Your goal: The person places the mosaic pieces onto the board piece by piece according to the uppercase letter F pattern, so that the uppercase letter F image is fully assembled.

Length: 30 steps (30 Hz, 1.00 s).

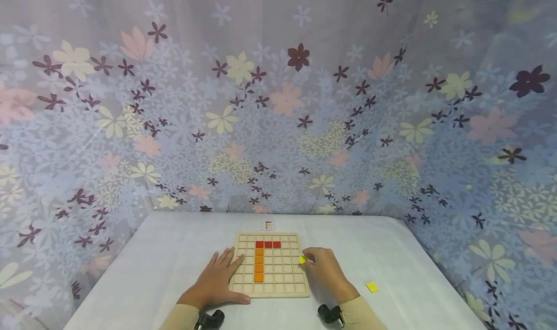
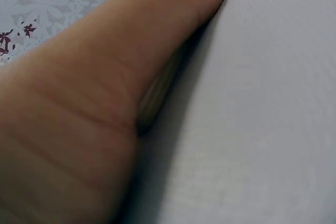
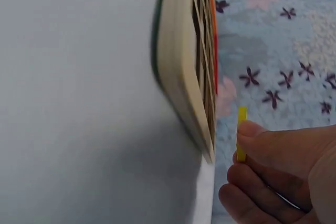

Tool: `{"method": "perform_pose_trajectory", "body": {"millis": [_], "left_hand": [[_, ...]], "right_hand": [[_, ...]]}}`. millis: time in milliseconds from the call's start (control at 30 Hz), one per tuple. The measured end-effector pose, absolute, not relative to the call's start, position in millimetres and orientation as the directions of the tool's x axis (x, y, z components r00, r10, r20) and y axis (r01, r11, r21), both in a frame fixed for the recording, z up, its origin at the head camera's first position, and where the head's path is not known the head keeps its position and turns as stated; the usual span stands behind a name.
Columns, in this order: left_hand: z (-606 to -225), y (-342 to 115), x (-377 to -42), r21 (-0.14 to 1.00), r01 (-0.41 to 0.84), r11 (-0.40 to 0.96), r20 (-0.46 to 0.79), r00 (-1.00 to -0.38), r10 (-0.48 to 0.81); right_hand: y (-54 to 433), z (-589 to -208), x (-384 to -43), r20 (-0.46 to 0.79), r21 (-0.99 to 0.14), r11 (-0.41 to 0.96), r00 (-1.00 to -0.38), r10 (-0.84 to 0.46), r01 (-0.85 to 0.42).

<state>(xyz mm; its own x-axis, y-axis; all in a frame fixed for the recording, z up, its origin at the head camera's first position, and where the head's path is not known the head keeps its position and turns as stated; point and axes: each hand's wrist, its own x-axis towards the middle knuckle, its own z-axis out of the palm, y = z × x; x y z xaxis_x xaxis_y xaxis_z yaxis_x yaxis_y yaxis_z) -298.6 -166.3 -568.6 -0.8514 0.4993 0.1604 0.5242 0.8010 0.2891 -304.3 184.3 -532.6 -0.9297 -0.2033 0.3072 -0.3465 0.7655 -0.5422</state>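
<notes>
A square wooden grid board lies on the white table. Three red tiles form a row in it, with several orange tiles in a column below the leftmost one. Fingers spread, my left hand rests along the board's left edge, its thumb near the lower left corner. My right hand pinches a yellow tile between thumb and fingers, at the board's right edge in the head view. In the right wrist view the tile stands on edge in that grip, apart from the board.
Another yellow tile lies on the table to the right of my right hand. A small card with a printed grid pattern sits behind the board. Flowered curtain hangs around the table's back and sides.
</notes>
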Motion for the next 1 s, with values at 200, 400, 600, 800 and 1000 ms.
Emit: {"method": "perform_pose_trajectory", "body": {"millis": [200,400,600,800,1000], "left_hand": [[-567,-166,-299,0.283,0.528,0.801,0.155,-0.849,0.505],[-567,-166,-298,0.316,0.513,0.798,0.130,-0.856,0.499],[-569,-167,-299,0.289,0.510,0.810,0.133,-0.860,0.493],[-568,-167,-300,0.282,0.525,0.803,0.148,-0.851,0.504],[-569,-168,-301,0.270,0.531,0.803,0.151,-0.847,0.509]], "right_hand": [[163,-536,-311,0.301,-0.536,0.725,-0.900,-0.314,-0.432],[143,-532,-319,0.287,-0.524,0.697,-0.872,-0.397,-0.489],[124,-528,-330,0.254,-0.514,0.689,-0.858,-0.447,-0.511],[110,-530,-336,0.251,-0.493,0.695,-0.851,-0.462,-0.523],[102,-531,-338,0.256,-0.473,0.717,-0.858,-0.445,-0.513]]}}
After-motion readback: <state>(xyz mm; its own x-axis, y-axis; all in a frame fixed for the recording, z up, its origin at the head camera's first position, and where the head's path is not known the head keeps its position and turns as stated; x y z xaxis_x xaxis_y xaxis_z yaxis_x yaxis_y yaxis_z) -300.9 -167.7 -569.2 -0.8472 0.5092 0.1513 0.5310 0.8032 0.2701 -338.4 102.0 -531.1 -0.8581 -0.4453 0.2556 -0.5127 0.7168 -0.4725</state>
